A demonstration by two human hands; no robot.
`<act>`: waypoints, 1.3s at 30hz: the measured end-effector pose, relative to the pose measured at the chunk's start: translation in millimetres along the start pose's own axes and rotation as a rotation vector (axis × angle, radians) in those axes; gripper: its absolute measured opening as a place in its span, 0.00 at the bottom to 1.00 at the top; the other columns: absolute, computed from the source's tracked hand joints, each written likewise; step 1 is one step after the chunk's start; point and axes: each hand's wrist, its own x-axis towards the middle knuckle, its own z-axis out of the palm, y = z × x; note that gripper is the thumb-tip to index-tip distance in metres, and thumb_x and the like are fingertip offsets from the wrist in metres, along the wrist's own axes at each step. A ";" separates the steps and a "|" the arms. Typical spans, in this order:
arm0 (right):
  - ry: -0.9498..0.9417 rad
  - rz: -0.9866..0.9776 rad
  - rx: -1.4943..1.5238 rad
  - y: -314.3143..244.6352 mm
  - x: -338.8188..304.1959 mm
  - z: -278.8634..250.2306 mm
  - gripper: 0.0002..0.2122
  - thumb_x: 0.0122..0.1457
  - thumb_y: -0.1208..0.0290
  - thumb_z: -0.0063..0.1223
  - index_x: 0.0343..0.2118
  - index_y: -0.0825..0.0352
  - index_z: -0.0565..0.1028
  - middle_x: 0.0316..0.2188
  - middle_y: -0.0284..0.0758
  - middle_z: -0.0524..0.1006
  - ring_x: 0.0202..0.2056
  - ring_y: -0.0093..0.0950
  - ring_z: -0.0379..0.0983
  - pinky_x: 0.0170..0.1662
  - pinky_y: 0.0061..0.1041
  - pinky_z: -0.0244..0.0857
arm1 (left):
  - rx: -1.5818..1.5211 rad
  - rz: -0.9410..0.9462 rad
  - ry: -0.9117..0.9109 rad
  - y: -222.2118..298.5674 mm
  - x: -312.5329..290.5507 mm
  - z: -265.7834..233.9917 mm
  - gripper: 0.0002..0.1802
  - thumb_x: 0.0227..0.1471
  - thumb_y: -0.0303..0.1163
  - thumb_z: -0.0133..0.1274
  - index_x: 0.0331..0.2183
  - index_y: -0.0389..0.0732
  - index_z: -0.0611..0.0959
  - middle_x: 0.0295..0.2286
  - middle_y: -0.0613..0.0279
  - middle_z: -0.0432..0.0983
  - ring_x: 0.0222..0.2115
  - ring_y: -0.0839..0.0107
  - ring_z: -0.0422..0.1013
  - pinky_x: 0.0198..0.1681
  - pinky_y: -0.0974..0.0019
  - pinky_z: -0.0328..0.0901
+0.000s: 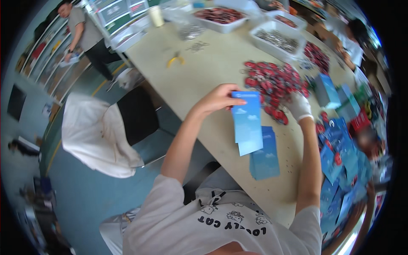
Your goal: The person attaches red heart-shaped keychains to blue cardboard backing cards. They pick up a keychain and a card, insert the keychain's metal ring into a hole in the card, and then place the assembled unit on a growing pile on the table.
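My left hand [219,98] is closed on a few overlapping blue cards [247,123] printed with white clouds, its thumb on top near their upper edge. The cards hang over the table, partly above more blue cards [267,159] lying on it. My right hand [300,106], in a white glove, is at the right side of a heap of small red pieces with metal rings [272,80], which look like keychains. Blur and the heap keep me from seeing its fingers clearly.
White tubs of metal parts [278,41] and red pieces [221,16] stand at the far side of the table. Yellow-handled pliers [176,60] lie farther left. Blue boxes [327,91] and a spread of blue cards [340,157] are at right. A chair [136,114] stands left; other people work nearby.
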 end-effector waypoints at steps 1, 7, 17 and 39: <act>0.021 0.005 0.014 9.1 2.1 2.4 0.05 0.50 0.68 0.54 0.27 0.63 0.77 0.33 0.42 0.77 0.37 0.40 0.74 0.41 0.36 0.68 | -0.037 0.026 0.001 4.2 6.3 -1.0 0.12 0.49 0.36 0.60 0.34 0.41 0.78 0.26 0.70 0.73 0.23 0.84 0.66 0.25 0.77 0.60; -0.153 -0.113 -0.180 -4.6 10.7 -0.8 0.14 0.49 0.54 0.57 0.27 0.61 0.78 0.31 0.41 0.78 0.36 0.39 0.75 0.39 0.35 0.69 | -0.403 0.167 0.195 8.1 39.9 19.4 0.15 0.50 0.40 0.58 0.37 0.41 0.79 0.28 0.70 0.76 0.29 0.82 0.70 0.32 0.74 0.65; 0.022 -0.012 0.292 12.7 -2.0 -39.2 0.11 0.48 0.67 0.58 0.30 0.69 0.73 0.26 0.40 0.78 0.28 0.35 0.77 0.34 0.29 0.69 | -0.360 0.197 0.476 -46.4 120.7 43.2 0.15 0.59 0.32 0.47 0.45 0.35 0.71 0.40 0.62 0.72 0.41 0.76 0.69 0.45 0.69 0.63; 0.333 -0.297 0.570 -47.8 -19.0 -67.8 0.16 0.51 0.82 0.52 0.44 0.68 0.68 0.37 0.37 0.76 0.37 0.30 0.77 0.39 0.26 0.70 | -0.275 0.554 0.424 0.6 93.0 105.1 0.11 0.51 0.24 0.57 0.38 0.33 0.76 0.30 0.64 0.77 0.31 0.82 0.69 0.37 0.76 0.63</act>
